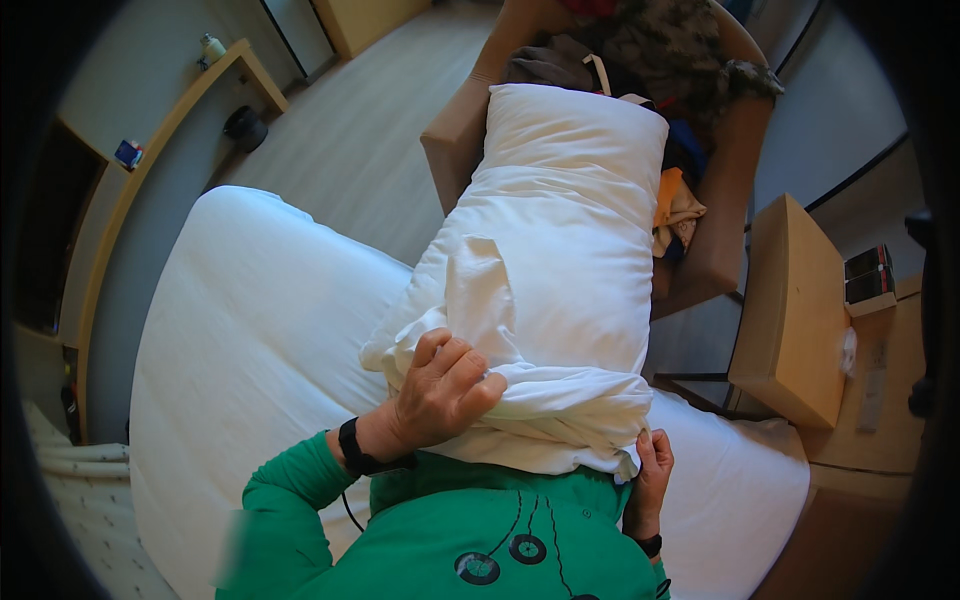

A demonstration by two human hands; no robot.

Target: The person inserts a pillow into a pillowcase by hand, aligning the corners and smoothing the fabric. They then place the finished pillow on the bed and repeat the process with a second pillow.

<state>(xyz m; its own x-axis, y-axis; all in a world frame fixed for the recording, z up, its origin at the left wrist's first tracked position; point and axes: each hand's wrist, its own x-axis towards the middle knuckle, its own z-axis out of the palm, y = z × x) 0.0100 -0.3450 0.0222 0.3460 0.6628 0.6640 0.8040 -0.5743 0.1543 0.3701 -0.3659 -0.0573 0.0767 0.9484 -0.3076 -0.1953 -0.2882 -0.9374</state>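
A white pillow (570, 202) in a white pillowcase (555, 405) stretches away from my body, its far end over a brown armchair. The case's near end is bunched in folds against my green top, and one loose flap lies on the pillow. My left hand (450, 386) has its fingers curled around the bunched fabric at the left. At the right corner of the case, my right hand (655, 465) pinches the cloth's edge between thumb and fingers. Both wrists carry black bands. Beneath the pillow's near part is a bed with a white sheet (255, 330).
The brown armchair (457, 142) holds piled clothes (660, 37). At right stand a wooden chair-like piece (795, 315) and a desk (892, 375) with a black box (870, 274). A wooden ledge (161, 135) and a black bin (246, 129) are at left; a patterned curtain (90, 495) hangs lower left.
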